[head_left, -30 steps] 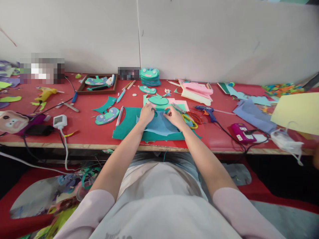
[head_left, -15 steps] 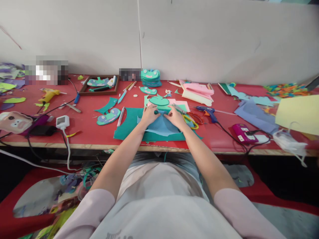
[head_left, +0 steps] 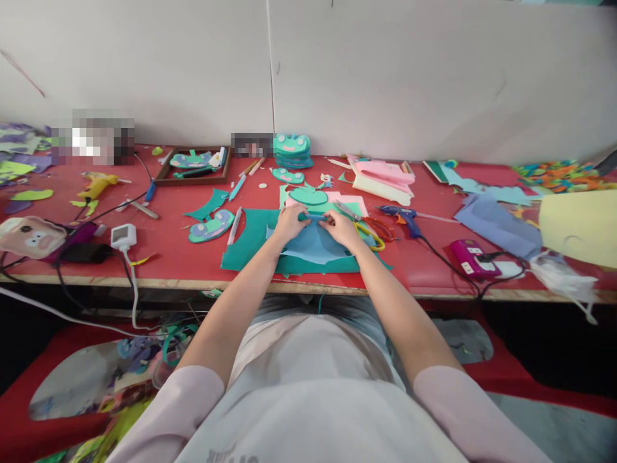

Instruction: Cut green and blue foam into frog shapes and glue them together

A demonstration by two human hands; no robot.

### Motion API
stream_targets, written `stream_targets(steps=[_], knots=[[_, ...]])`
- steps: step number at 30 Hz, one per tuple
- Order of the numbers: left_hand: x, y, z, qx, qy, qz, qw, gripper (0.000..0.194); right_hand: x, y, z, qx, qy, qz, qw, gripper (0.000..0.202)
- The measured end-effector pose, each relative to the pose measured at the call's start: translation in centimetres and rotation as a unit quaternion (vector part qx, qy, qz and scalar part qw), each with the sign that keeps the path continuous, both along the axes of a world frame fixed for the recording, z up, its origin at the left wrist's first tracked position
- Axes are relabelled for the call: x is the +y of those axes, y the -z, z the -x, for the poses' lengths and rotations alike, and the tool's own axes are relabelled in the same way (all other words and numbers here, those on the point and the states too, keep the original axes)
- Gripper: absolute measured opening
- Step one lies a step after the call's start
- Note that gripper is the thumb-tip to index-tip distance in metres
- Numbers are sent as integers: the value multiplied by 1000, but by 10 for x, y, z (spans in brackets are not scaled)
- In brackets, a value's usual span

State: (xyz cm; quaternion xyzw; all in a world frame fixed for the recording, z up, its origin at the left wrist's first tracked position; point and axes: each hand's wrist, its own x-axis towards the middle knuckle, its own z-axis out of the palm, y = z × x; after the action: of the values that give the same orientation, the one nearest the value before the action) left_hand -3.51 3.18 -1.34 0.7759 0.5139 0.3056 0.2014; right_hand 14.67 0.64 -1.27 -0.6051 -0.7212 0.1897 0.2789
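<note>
Blue felt piece: lying on the teal felt sheet, its far edge lifted between both hands.
Left hand: thumb and fingertips pinching that edge at its left.
Right hand: pinching the same edge at its right.
Yellow-handled scissors: just beside the right hand.
Blue glue gun: right of the scissors, on the red tabletop.
Frog-face stack: beyond the hands, near the wall.

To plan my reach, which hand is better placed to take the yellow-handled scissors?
Probably the right hand: it lies close to the yellow handles, while the left hand is farther off, across the blue sheet. Both hold this sheet.
</note>
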Motion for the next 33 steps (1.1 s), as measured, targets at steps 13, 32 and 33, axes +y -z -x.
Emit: stream_targets(steps=[13,32,33], knots=[[0,4,-1,54,6,-12,998,12,2,2,-1,19,1,6,1000,22],[-6,3,-2,42,75,-105,991,14,-1,-1,0,-26,1,-21,999,21],[-5,3,-2,45,80,-99,991,12,0,0,0,-27,1,-22,999,21]])
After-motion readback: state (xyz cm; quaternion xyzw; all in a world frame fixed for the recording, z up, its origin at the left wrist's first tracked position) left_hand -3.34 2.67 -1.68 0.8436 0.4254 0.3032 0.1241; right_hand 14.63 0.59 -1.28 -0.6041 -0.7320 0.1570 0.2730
